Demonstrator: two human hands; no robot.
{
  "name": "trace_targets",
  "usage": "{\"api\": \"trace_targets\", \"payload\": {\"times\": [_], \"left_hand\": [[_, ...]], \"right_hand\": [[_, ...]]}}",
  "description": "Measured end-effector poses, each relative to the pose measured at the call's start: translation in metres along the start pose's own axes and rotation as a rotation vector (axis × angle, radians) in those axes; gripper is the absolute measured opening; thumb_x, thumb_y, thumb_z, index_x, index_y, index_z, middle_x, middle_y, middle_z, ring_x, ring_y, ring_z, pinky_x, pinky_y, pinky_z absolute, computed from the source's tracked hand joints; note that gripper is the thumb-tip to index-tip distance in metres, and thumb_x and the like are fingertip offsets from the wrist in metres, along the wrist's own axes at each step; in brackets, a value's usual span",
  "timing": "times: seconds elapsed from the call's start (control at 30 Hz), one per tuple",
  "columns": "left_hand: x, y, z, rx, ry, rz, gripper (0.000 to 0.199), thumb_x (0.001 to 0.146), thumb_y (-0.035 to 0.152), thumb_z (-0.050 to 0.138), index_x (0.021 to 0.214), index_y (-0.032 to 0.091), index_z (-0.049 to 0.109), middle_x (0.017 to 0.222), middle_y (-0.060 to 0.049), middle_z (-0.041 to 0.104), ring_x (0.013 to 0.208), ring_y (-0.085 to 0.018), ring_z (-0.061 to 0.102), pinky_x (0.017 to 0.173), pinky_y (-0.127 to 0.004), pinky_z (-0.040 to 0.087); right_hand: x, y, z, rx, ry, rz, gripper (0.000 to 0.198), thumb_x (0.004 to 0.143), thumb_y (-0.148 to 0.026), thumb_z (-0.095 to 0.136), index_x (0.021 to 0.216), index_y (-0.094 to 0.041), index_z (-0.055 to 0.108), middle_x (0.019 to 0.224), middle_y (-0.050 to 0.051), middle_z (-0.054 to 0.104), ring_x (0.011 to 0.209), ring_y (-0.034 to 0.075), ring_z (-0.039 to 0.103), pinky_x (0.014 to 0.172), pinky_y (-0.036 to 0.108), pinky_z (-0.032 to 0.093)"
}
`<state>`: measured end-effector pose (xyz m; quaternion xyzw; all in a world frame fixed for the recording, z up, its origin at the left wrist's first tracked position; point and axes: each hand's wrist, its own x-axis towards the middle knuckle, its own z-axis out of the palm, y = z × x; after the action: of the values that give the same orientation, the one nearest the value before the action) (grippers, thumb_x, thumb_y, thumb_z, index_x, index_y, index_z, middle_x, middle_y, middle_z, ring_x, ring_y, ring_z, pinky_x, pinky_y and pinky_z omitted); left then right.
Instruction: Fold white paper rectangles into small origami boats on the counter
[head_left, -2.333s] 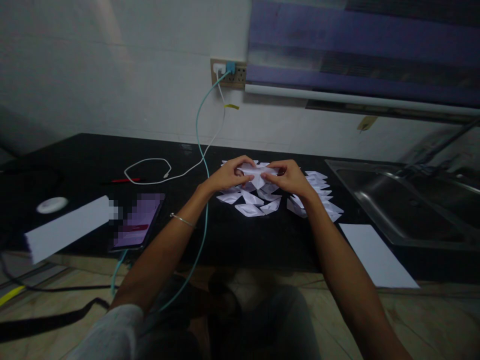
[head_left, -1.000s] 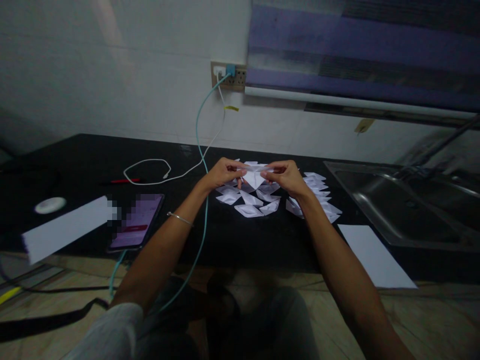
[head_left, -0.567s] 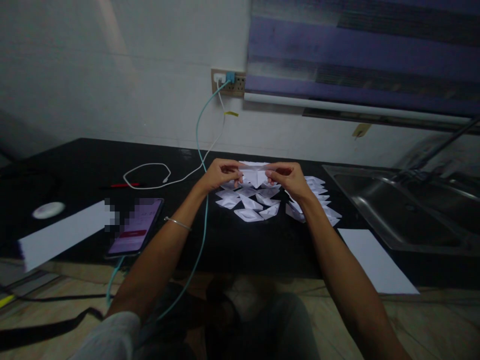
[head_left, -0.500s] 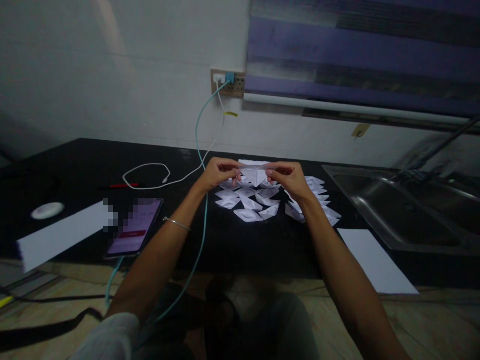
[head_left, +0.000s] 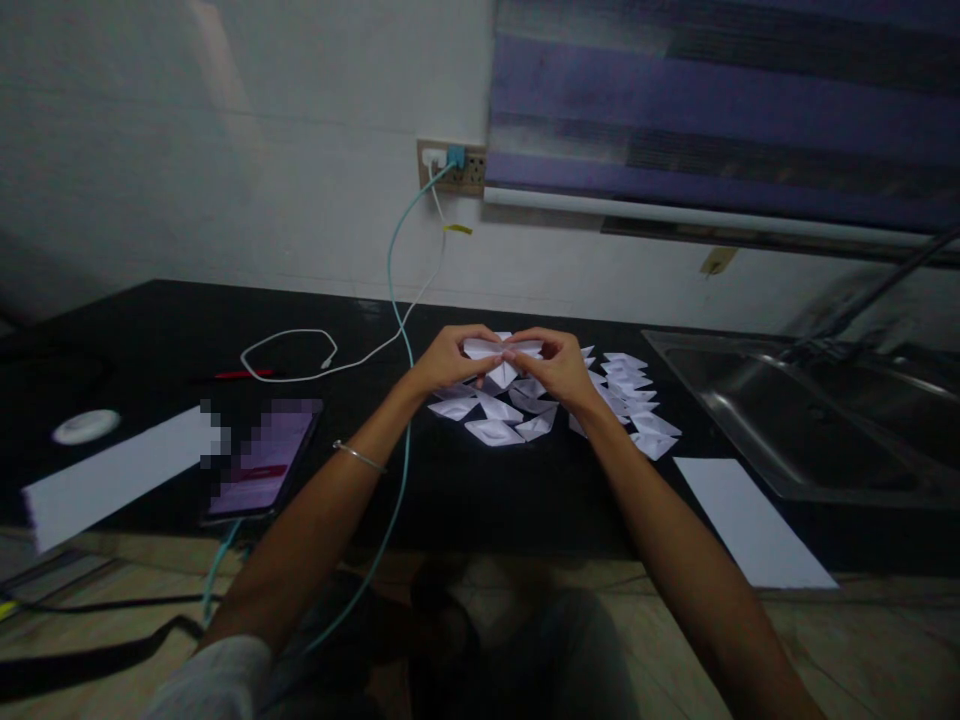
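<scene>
Between my two hands is a piece of folded white paper (head_left: 504,374), raised over the black counter. My left hand (head_left: 459,358) pinches its left part, and my right hand (head_left: 553,364) pinches its right part. The thumbs almost meet at the middle, and the fingers curl behind, partly hidden. Below and around the hands lie several white paper boats (head_left: 495,432) in a loose cluster. More boats stand in a stacked row (head_left: 643,400) to the right of my right hand, partly hidden by my wrist.
A phone (head_left: 266,455) and a paper strip (head_left: 112,475) lie at left, near a white oval object (head_left: 86,426) and a red pen (head_left: 236,375). A teal cable (head_left: 407,470) crosses the counter. At right are a paper sheet (head_left: 750,520) and a steel sink (head_left: 720,440).
My hands have drawn together, bringing the thumbs to the middle of the folded paper. The paper's outstretched top edge has bent inward. The view has shifted slightly.
</scene>
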<state>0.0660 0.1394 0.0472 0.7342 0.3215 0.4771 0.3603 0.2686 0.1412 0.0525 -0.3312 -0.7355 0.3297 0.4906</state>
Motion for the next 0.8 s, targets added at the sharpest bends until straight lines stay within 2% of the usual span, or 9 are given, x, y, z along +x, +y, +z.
{"api": "trace_targets", "payload": {"times": [0.3, 0.47, 0.57, 0.7, 0.8], "left_hand": [[0.003, 0.006, 0.000, -0.053, 0.032, -0.005, 0.023, 0.072, 0.032, 0.079, 0.085, 0.013, 0.075, 0.060, -0.002, 0.067, 0.042, -0.010, 0.059, 0.041, -0.019, 0.043], [0.004, 0.000, -0.006, -0.168, 0.008, 0.005, 0.030, 0.074, 0.036, 0.077, 0.096, 0.015, 0.078, 0.069, -0.004, 0.072, 0.041, -0.009, 0.059, 0.041, -0.020, 0.042], [0.003, -0.002, -0.012, -0.191, 0.013, -0.014, 0.030, 0.074, 0.032, 0.075, 0.100, 0.017, 0.078, 0.060, -0.002, 0.069, 0.041, -0.010, 0.059, 0.041, -0.020, 0.039], [0.004, -0.003, -0.017, -0.169, 0.061, -0.015, 0.021, 0.072, 0.024, 0.073, 0.090, 0.018, 0.080, 0.049, 0.000, 0.063, 0.040, -0.009, 0.055, 0.039, -0.019, 0.032], [0.004, -0.001, -0.017, -0.167, 0.081, -0.026, 0.015, 0.070, 0.022, 0.071, 0.082, 0.018, 0.079, 0.048, 0.001, 0.063, 0.040, -0.008, 0.055, 0.039, -0.018, 0.033]], "right_hand": [[0.000, -0.001, 0.004, -0.033, 0.058, -0.021, 0.020, 0.076, -0.034, 0.075, 0.088, -0.019, 0.077, 0.088, 0.007, 0.075, 0.078, 0.018, 0.067, 0.066, 0.030, 0.052], [0.000, -0.002, -0.001, 0.108, 0.068, 0.037, 0.018, 0.074, -0.032, 0.077, 0.088, -0.020, 0.078, 0.087, 0.005, 0.075, 0.065, 0.015, 0.066, 0.057, 0.029, 0.055], [-0.001, -0.003, -0.006, 0.202, 0.048, 0.082, 0.018, 0.072, -0.030, 0.078, 0.088, -0.021, 0.079, 0.085, 0.004, 0.076, 0.061, 0.014, 0.067, 0.057, 0.030, 0.058], [-0.002, -0.005, -0.010, 0.253, 0.001, 0.140, 0.020, 0.072, -0.027, 0.078, 0.091, -0.020, 0.079, 0.073, 0.003, 0.074, 0.058, 0.015, 0.068, 0.058, 0.031, 0.059], [-0.001, -0.005, -0.010, 0.236, 0.009, 0.114, 0.018, 0.072, -0.024, 0.076, 0.089, -0.019, 0.079, 0.065, 0.003, 0.072, 0.059, 0.016, 0.068, 0.060, 0.031, 0.059]]}}
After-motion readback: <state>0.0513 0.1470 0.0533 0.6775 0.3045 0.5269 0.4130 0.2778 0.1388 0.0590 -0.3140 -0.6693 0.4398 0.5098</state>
